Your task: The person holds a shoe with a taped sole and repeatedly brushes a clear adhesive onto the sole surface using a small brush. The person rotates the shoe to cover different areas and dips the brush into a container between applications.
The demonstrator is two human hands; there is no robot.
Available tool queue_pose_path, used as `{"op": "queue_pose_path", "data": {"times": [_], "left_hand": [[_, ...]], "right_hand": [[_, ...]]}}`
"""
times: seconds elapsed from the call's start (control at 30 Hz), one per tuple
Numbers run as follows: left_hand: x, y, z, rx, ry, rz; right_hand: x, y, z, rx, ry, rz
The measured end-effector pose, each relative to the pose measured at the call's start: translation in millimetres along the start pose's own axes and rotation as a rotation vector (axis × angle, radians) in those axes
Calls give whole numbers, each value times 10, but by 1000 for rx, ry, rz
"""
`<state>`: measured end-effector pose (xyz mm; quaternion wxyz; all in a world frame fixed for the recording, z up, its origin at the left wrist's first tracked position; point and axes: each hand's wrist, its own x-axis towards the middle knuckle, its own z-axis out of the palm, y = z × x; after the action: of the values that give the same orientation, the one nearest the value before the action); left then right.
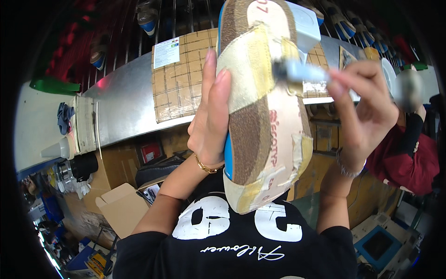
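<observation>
A sandal point(248, 139) on a shoe last is raised in front of me, its brown and pale-pink underside turned up. Cream and yellowish strap edges fold over that underside, and a blue edge shows along its left side. My left hand point(209, 114) grips the sandal from its left side, with some fingers hidden behind it. Between thumb and fingers, my right hand point(364, 104) pinches a brush point(306, 71) with a light handle. Motion blurs the dark bristle end, which is at the folded strap on the right; exact contact is hard to tell.
Behind the sandal, a taped cardboard box point(179, 88) rests on a metal counter point(123, 107). A white block-shaped object point(306, 28) stands at the back. More shoes point(341, 25) sit on a rack beyond. Another person in a dark red top point(406, 158) is at the right. An open carton point(123, 207) lies lower left.
</observation>
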<state>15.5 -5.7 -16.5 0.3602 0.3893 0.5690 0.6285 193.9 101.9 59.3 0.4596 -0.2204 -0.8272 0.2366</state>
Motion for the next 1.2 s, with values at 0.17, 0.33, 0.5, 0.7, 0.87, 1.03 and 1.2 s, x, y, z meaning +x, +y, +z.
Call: {"op": "queue_pose_path", "data": {"times": [0.17,0.33,0.5,0.7,0.87,1.03,1.2], "left_hand": [[86,-43,-58,-72,144,109],[115,-62,-89,-86,222,185],[107,-76,-101,-73,270,248],[117,-112,-91,-37,316,324],[167,-125,-116,40,373,422],[229,-200,-110,164,432,556],[268,-222,-105,276,466,658]], "right_hand": [[-123,-205,-20,121,-77,167],[-46,-266,103,-97,38,33],[-35,-228,83,-119,78,-97],[-71,-189,18,3,-16,-53],[-170,-215,-24,55,-58,-1],[-293,-256,35,80,-42,-5],[-347,-292,61,45,-53,-56]]}}
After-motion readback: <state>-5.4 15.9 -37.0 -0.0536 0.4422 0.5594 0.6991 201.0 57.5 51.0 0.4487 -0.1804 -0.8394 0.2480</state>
